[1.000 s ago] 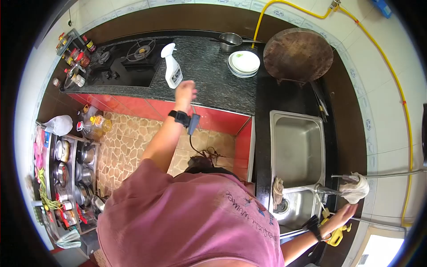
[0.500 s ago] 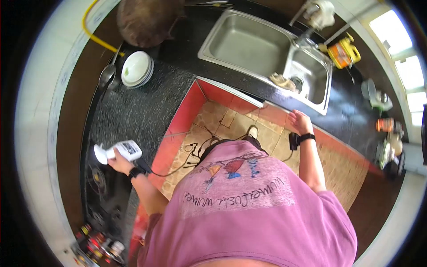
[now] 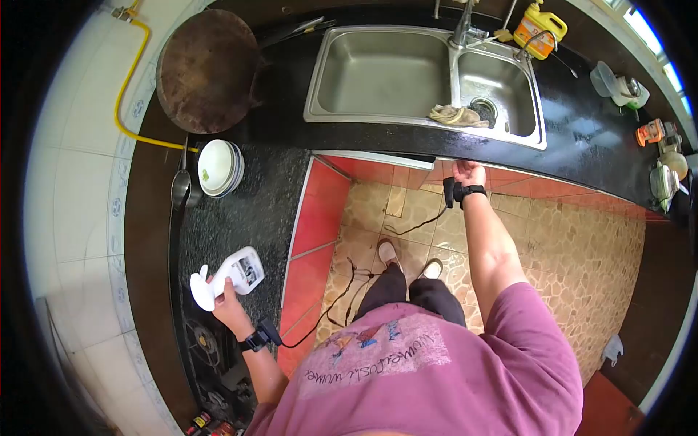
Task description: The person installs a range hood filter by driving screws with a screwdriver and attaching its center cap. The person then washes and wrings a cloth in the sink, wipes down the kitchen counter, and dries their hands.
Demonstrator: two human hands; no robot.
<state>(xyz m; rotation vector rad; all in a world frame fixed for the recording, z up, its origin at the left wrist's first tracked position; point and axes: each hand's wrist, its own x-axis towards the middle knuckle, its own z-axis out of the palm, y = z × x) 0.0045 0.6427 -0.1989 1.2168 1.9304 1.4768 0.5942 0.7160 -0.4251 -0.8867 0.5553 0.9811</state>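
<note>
My left hand (image 3: 229, 309) is wrapped around the neck of a white bottle (image 3: 246, 270) with a dark printed label and a broad white top, held tilted over the left counter. Under the front edge of the sink counter, my right hand (image 3: 470, 174) has its fingers curled at the top of a red cabinet door (image 3: 502, 182); the fingertips are partly hidden. Above that hand, a crumpled cloth (image 3: 456, 115) lies by the divider of the steel double sink (image 3: 385, 116).
Stacked bowls (image 3: 220, 167), a ladle (image 3: 181, 187) and a round dark board (image 3: 207, 71) stand on the left. A stove burner (image 3: 203, 343) lies below. A yellow jug (image 3: 539, 30) is behind the sink. Cables (image 3: 342, 298) trail near my feet.
My right hand has moved from in front of the cabinet up to the door's top edge. My left hand still holds the white bottle. The camera view has shifted, showing more floor.
</note>
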